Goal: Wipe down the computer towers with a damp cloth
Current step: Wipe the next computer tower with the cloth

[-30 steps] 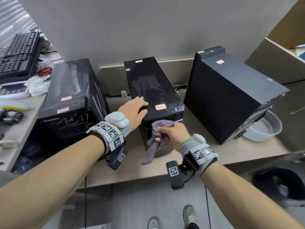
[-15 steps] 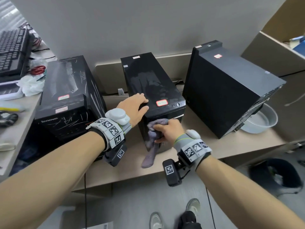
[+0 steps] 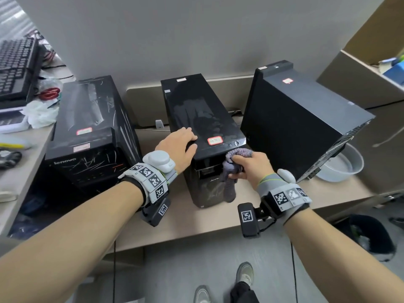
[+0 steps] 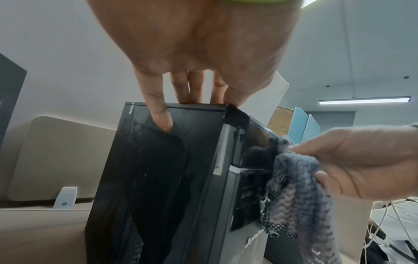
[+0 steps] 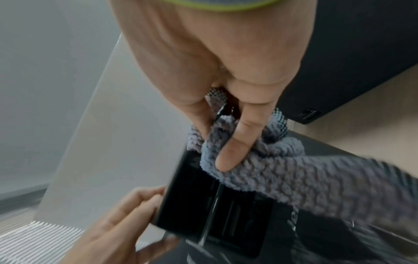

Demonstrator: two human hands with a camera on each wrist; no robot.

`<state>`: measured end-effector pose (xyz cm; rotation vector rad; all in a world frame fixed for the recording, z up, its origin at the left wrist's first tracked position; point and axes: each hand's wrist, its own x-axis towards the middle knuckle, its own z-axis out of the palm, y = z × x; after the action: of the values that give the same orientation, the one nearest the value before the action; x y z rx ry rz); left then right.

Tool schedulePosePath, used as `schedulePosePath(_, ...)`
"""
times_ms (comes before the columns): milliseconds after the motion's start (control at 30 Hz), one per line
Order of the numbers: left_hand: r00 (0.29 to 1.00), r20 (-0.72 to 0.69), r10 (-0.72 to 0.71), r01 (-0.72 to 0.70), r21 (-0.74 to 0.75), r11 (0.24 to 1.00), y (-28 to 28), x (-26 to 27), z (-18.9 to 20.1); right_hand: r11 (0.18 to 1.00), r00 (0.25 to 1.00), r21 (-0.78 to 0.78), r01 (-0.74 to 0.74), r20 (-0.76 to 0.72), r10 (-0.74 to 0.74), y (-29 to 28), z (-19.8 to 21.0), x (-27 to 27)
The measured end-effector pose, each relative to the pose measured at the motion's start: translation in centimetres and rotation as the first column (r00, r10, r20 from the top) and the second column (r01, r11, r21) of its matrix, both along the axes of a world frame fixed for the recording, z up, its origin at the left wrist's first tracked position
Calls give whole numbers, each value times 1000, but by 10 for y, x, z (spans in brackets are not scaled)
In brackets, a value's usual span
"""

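While the left hand (image 3: 178, 145) lies flat-fingered atop the middle tower (image 3: 203, 119), the right hand's (image 3: 251, 167) fingers (image 5: 235, 148) pinch the grey cloth (image 3: 230, 176) against its front.

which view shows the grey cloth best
The right wrist view: the grey knitted cloth fills it, with the right hand gripping it. The left wrist view shows it side-on against the middle black computer tower; the head view shows it small.

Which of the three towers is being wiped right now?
The middle tower: the right hand presses the cloth against its front, the left hand steadying its top.
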<state>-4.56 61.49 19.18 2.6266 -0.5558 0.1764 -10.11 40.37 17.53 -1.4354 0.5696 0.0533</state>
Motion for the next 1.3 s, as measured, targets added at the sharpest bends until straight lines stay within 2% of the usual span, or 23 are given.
schedulePosePath(167, 999, 34, 33, -34, 13, 999, -6, -2, 1, 986, 985, -16, -165, 45, 165, 28, 0, -7)
schedulePosePath(233, 999, 37, 37, -37, 11, 999, -7, -3, 1, 991, 992, 25, -128, 17, 128, 20, 0, -4)
schedulePosePath(300, 999, 34, 37, -38, 18, 999, -7, -3, 1, 998, 999, 51, -26, -26, 27, 0, -2, 3)
schedulePosePath(367, 998, 34, 47, -48, 21, 999, -9, -4, 1, 1000, 998, 0, 11, -56, -11, -15, -3, 9)
schedulePosePath(500, 996, 51, 66, -67, 12, 998, -13, -6, 0, 994, 986, -51, -94, -140, 86, -5, -5, 12)
schedulePosePath(733, 994, 91, 61, -64, 36, 997, -15, -4, -1, 994, 984, -46, -101, -152, 93, -6, -12, 12)
schedulePosePath(967, 996, 60, 64, -67, 43, 997, -16, -9, 3, 995, 981, -35, -98, -173, 90, -5, -12, 14)
schedulePosePath(1300, 997, -63, 33, -24, 148, 989, -13, -15, -4, 995, 984, -15, -97, -150, 93, 0, -12, 8)
